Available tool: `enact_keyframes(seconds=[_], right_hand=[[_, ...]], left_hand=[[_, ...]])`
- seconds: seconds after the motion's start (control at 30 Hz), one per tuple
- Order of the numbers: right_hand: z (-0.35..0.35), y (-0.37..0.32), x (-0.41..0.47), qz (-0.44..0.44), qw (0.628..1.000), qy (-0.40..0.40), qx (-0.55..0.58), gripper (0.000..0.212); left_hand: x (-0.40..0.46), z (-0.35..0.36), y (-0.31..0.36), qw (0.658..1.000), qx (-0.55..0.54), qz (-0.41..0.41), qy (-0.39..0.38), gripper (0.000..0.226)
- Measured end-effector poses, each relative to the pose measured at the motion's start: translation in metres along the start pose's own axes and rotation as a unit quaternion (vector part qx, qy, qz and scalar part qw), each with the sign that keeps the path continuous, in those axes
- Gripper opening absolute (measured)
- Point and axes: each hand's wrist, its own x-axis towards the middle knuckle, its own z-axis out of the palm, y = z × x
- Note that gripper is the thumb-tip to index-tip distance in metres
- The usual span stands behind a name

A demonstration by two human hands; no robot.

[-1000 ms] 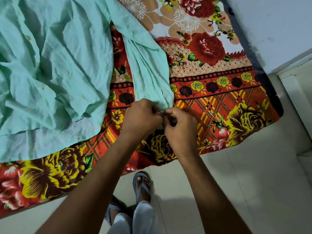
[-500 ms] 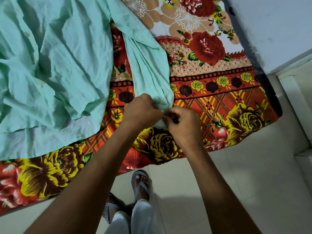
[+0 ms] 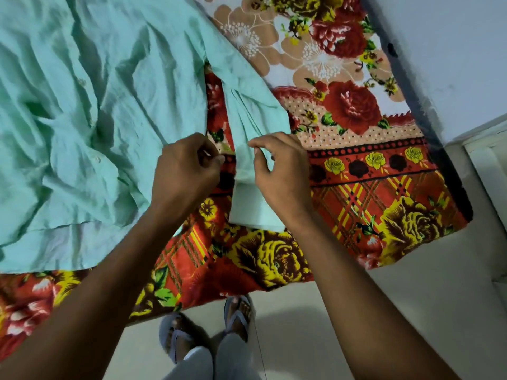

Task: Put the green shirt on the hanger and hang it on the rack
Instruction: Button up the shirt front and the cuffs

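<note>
Crumpled mint-green cotton shirt [image 3: 90, 127] is spread across a red-and-yellow floral bedsheet [image 3: 370, 193], its sleeve [image 3: 252, 149] trailing toward 6 o'clock | left hand [image 3: 186, 168] is curled loosely at 9 o'clock of the cuff, grip unclear | right hand [image 3: 279, 171] is half-open over the sleeve, fingertips [image 3: 253, 144] touching the fabric.
</note>
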Motion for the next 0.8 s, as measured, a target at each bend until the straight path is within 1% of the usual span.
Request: enact_keyframes(seconds=[0.07, 0.17, 0.27, 0.37, 0.47, 0.67, 0.73, 0.8], right_hand=[[0.022, -0.014, 0.024, -0.041, 0.999, -0.010, -0.013, 0.020], [0.062, -0.036, 0.063, -0.098, 0.995, -0.021, -0.028, 0.025], [0.106, -0.058, 0.106, -0.134, 0.990, -0.033, -0.028, 0.030], [0.153, -0.084, 0.155, -0.164, 0.984, -0.050, -0.037, 0.033], [0.194, -0.108, 0.200, -0.194, 0.978, -0.072, -0.034, 0.035], [0.263, -0.152, 0.288, -0.214, 0.969, -0.117, -0.046, 0.038], [0.283, -0.161, 0.319, -0.209, 0.970, -0.119, -0.037, 0.037], [0.297, -0.166, 0.348, -0.203, 0.973, -0.105, -0.023, 0.035]], left_hand=[[0.018, -0.016, -0.013, 0.997, 0.042, 0.018, 0.055, 0.011], [0.051, -0.039, -0.039, 0.987, 0.104, 0.033, 0.114, 0.024], [0.086, -0.063, -0.066, 0.973, 0.159, 0.049, 0.159, 0.034], [0.130, -0.091, -0.100, 0.959, 0.197, 0.047, 0.198, 0.038], [0.173, -0.116, -0.131, 0.957, 0.205, 0.033, 0.204, 0.042], [0.275, -0.160, -0.178, 0.952, 0.233, 0.011, 0.199, 0.045], [0.315, -0.169, -0.189, 0.953, 0.240, -0.006, 0.187, 0.052], [0.345, -0.170, -0.195, 0.954, 0.245, -0.015, 0.173, 0.061]])
